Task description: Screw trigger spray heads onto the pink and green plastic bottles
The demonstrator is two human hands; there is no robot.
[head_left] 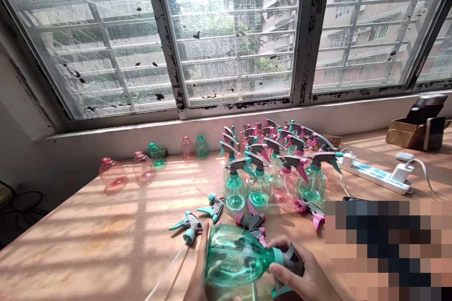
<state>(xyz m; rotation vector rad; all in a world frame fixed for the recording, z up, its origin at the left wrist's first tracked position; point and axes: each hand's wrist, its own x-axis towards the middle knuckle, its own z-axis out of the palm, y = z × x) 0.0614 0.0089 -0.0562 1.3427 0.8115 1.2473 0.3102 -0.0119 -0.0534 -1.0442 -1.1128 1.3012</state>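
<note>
A green transparent spray bottle [233, 254] lies sideways between my hands, its neck pointing right. My left hand [198, 268] is wrapped round the bottle's base end, most of its fingers hidden behind and below. With thumb and fingers, my right hand [305, 270] grips the grey and teal trigger sprayer [278, 256] at its collar on the bottle's neck. Part of the dip tube shows through and below the bottle. Just beyond lie loose trigger sprayers: a teal one [190, 226], another teal one [214, 208], and pink ones [251, 221] close behind the bottle.
Upright bottles with sprayers [259, 193] stand grouped at centre right. Several bottles without sprayers, such as a red one [113, 176], stand along the back left. A power strip [374, 174] and a brown box [406, 134] are at right. The lower right corner is pixelated.
</note>
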